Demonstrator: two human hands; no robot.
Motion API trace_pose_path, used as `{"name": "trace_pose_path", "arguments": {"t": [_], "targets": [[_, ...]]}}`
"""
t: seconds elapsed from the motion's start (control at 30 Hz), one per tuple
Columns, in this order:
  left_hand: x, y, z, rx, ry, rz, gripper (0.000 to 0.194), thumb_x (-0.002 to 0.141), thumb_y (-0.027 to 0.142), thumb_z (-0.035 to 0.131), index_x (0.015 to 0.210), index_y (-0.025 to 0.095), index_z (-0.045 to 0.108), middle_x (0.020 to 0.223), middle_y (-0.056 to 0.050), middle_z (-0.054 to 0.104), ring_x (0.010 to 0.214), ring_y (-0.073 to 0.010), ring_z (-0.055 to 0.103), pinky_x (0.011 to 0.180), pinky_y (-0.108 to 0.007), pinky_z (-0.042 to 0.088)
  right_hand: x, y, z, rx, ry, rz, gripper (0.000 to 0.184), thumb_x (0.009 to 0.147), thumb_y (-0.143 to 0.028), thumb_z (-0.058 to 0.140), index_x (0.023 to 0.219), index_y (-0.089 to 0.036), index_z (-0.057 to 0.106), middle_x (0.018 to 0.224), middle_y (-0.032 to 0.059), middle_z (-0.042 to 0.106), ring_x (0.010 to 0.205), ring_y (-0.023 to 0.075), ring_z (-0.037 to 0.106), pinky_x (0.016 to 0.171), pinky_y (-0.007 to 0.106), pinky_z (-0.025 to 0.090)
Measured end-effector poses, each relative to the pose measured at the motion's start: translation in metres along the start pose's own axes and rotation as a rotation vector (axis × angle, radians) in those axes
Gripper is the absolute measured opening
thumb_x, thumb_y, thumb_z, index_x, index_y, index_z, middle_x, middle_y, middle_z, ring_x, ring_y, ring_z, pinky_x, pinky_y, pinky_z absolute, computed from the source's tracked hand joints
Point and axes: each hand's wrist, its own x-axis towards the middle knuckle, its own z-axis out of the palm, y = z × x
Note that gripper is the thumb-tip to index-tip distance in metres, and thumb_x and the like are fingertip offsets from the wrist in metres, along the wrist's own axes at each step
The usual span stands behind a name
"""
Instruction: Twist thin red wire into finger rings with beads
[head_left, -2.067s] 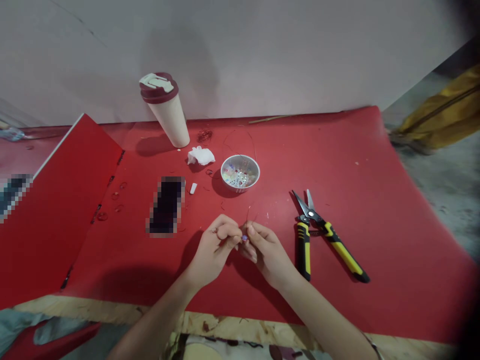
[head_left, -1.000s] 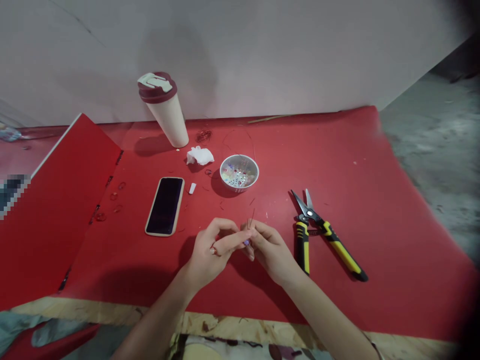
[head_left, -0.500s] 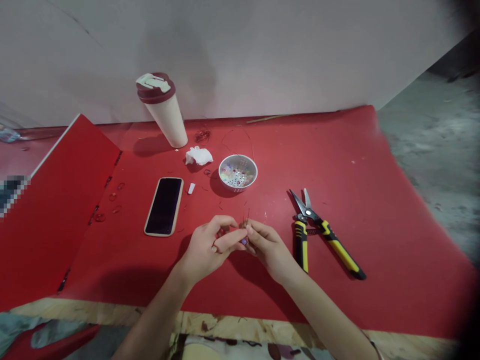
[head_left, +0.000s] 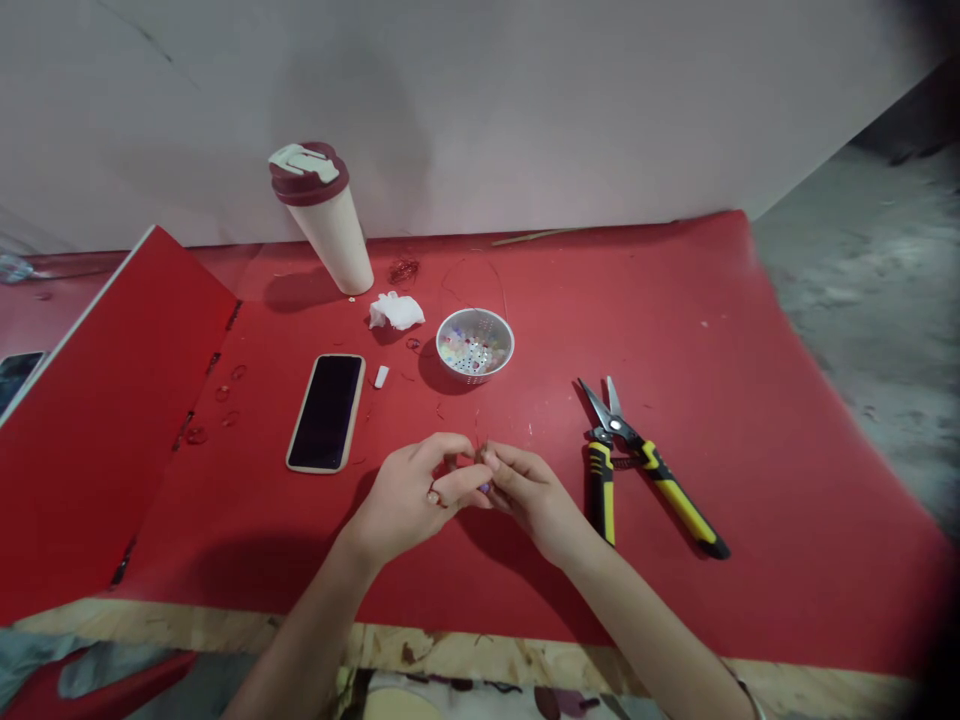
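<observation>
My left hand (head_left: 416,495), with a ring on one finger, meets my right hand (head_left: 536,500) above the red table top. Between the fingertips of both is a small piece of thin wire (head_left: 478,432) with a purple bead (head_left: 484,488) low on it. The wire's thin ends stick up past the fingers; the rest is hidden by them. Just beyond the hands stands a perforated metal bowl (head_left: 475,374) with small pale and coloured beads (head_left: 457,348) inside. Short wire snippets lie between the bowl and the hands.
Yellow-and-black snips (head_left: 616,425) lie open at the right. At the left are a phone (head_left: 326,413), a small white piece (head_left: 382,377), crumpled tissue (head_left: 397,311), a lidded tumbler (head_left: 334,235), a wire tangle (head_left: 403,271) and several wire rings (head_left: 196,435). A red hinged panel (head_left: 97,430) stands beyond.
The wire ends between my fingers have tilted left and stand less clear of the fingertips. My hands keep nearly the same place, and both still pinch the wire. The view shifts very slightly.
</observation>
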Motion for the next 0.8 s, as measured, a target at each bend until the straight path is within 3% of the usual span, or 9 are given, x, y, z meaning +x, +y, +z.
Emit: {"name": "trace_pose_path", "arguments": {"t": [0.27,0.67,0.8], "targets": [[0.0016,-0.0008,-0.0019,0.116,0.047,0.025,0.026,0.07,0.016,0.067,0.09,0.023,0.054,0.073,0.006,0.062,0.063,-0.0101,0.062,0.055,-0.019,0.048,0.0001,0.0012,-0.0017,0.005,-0.011,0.011,0.036,0.084,-0.043,0.056,0.061,-0.018,0.046,0.054,-0.0061,0.034,0.05,0.0081,0.024,0.05,0.027,0.015],[0.0044,-0.0018,-0.0066,0.203,0.067,0.054,0.047,0.059,0.048,0.076,0.092,0.023,0.053,0.081,0.003,0.065,0.067,-0.0133,0.064,0.059,-0.024,0.049,-0.002,-0.0055,0.0018,-0.016,0.015,0.111,0.035,0.075,-0.051,0.062,0.07,-0.018,0.056,0.061,-0.0041,0.034,0.056,0.0099,0.028,0.053,0.025,0.024],[0.0046,-0.0018,-0.0049,0.283,0.13,0.116,0.045,0.06,0.052,0.074,0.09,0.024,0.056,0.085,0.002,0.064,0.069,-0.0134,0.064,0.058,-0.024,0.05,-0.0026,-0.0053,0.0018,-0.014,0.023,0.085,0.038,0.077,-0.05,0.061,0.061,-0.018,0.047,0.059,-0.0052,0.03,0.054,0.0093,0.025,0.051,0.025,0.021]]}}
